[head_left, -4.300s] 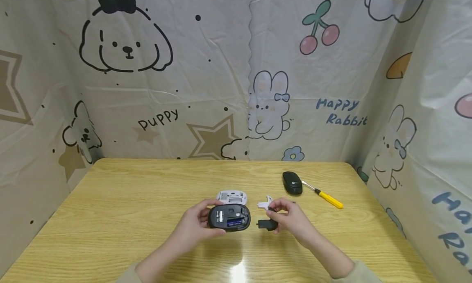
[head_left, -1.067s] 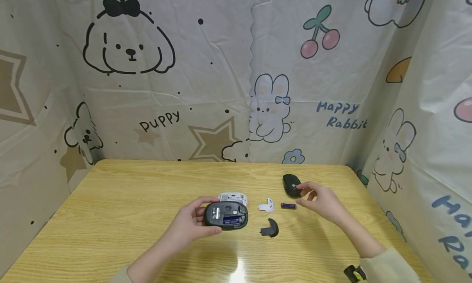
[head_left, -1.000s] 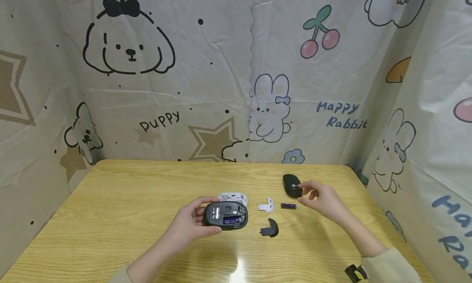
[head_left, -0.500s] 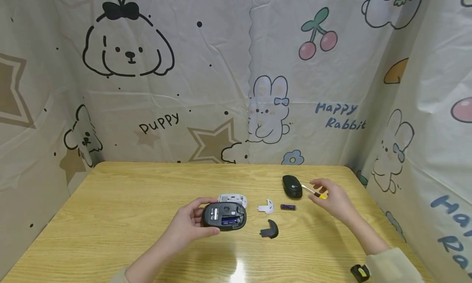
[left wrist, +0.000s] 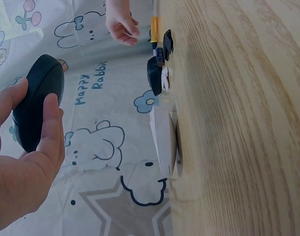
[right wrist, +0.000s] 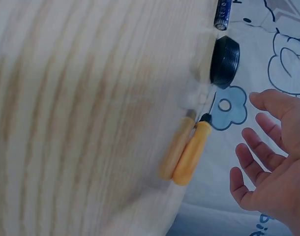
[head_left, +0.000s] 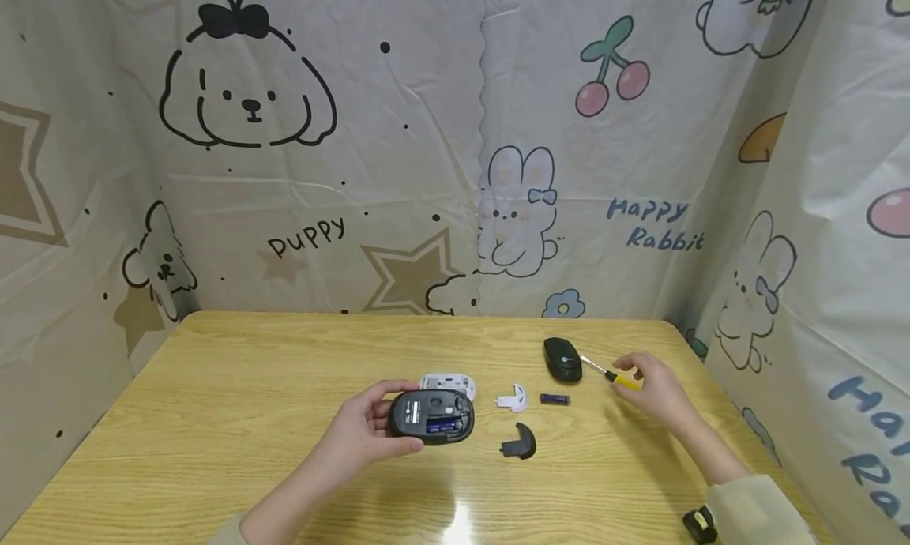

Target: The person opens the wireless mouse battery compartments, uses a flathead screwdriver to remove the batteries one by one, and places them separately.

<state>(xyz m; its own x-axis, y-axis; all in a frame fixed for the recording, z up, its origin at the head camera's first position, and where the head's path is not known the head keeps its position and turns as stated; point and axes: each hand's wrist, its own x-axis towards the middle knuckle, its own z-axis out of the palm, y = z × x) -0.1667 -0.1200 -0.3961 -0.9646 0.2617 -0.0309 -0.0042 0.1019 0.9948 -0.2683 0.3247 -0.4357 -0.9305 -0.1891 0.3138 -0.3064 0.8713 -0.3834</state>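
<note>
My left hand [head_left: 359, 430] grips a black computer mouse [head_left: 412, 415] by its left end, underside up. A blue battery [head_left: 443, 426] sits in its uncovered compartment. My right hand [head_left: 654, 391] is held above the yellow-handled screwdriver [head_left: 626, 381], fingers apart and holding nothing. In the right wrist view a space shows between that hand [right wrist: 275, 157] and the screwdriver's handle [right wrist: 192, 155]. On the table lie a black battery cover [head_left: 524, 444], a white battery cover [head_left: 513, 401] and a loose battery [head_left: 554, 399].
A white mouse [head_left: 449, 380] lies underside up, partly hidden behind the held mouse. Another black mouse [head_left: 562, 359] rests at the back right, beside the screwdriver's tip. A patterned curtain [head_left: 398, 174] encloses the wooden table [head_left: 284, 355] at the back and sides.
My right hand has put the black battery cover down on the table, then shifted rightward past the second black mouse to above the screwdriver. My left hand keeps the mouse nearly in place.
</note>
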